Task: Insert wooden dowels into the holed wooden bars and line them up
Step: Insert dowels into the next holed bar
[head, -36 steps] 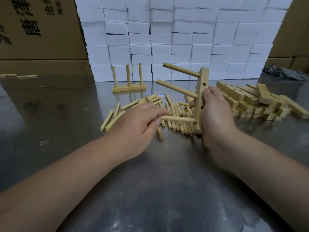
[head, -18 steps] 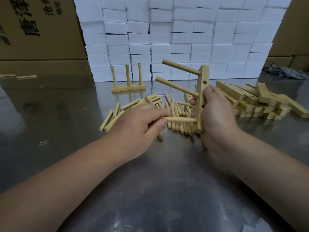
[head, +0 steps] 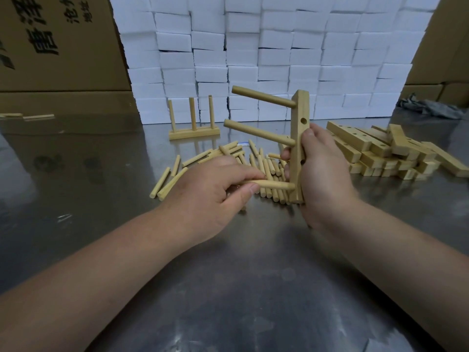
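My right hand (head: 322,174) grips a holed wooden bar (head: 300,115) held upright on end above the steel table. Two dowels (head: 261,97) stick out of the bar to the left, one at the top and one in the middle. My left hand (head: 210,196) pinches a third dowel (head: 274,184) whose right end sits at the bar's lowest hole. Behind the hands lies a loose pile of dowels (head: 223,153). A finished bar with three upright dowels (head: 193,124) stands at the back.
A heap of holed bars (head: 380,153) lies at the right. White foam blocks (head: 279,59) form a wall behind the steel table (head: 241,288). Cardboard boxes (head: 58,47) stand at the left and right. A grey rag (head: 431,107) lies far right.
The left hand has pushed the lowest dowel a little further right into the bar. The bar has straightened slightly in my right hand.
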### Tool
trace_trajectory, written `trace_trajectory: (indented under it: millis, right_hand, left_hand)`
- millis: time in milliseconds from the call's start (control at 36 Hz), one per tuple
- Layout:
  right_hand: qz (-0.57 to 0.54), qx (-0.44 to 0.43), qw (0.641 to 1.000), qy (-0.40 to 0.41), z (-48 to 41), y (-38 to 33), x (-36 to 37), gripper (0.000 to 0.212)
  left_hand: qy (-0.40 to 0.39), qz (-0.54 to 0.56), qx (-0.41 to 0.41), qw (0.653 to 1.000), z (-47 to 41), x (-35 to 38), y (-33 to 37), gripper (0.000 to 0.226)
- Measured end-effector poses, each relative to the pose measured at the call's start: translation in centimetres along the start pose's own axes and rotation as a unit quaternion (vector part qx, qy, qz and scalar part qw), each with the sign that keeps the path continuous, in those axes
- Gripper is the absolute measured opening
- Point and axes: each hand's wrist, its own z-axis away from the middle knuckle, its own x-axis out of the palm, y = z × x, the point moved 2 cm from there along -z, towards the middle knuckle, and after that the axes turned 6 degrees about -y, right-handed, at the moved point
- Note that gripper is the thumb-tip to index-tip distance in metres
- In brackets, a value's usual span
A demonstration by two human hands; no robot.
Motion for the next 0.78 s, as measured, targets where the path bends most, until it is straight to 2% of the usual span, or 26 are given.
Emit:
trace_trajectory:
  millis: [250, 444, 556, 611, 695, 778]
  right_hand:
    - [-0.026, -0.014, 0.998, -0.051, 0.27, -0.11, 0.18, 0.021]
    - [-0.025, -0.021, 0.998, -0.053, 0.44, -0.11, 0.11, 0.027]
    - [-0.020, -0.017, 0.998, -0.058, 0.45, 0.09, 0.09, 0.021]
    - [-0.028, -0.015, 0.998, -0.062, 0.48, 0.09, 0.10, 0.022]
    - [-0.041, -0.016, 0.997, -0.070, 0.54, 0.01, 0.07, 0.022]
    - [-0.044, -0.021, 0.996, -0.073, 0.61, -0.02, 0.03, 0.024]
  left_hand:
    - [0.008, 0.019, -0.006, 1.000, 0.04, 0.15, -0.33, 0.020]
    - [-0.005, 0.031, -0.014, 0.999, 0.02, 0.22, -0.45, 0.017]
    - [-0.014, 0.045, -0.024, 0.999, 0.04, 0.40, -0.32, 0.022]
    - [-0.024, 0.059, -0.032, 0.997, 0.04, 0.52, -0.40, 0.014]
    - [-0.025, 0.098, -0.049, 0.994, 0.15, 0.56, -0.43, 0.030]
    - [-0.033, 0.122, -0.072, 0.989, 0.12, 0.58, -0.36, 0.030]
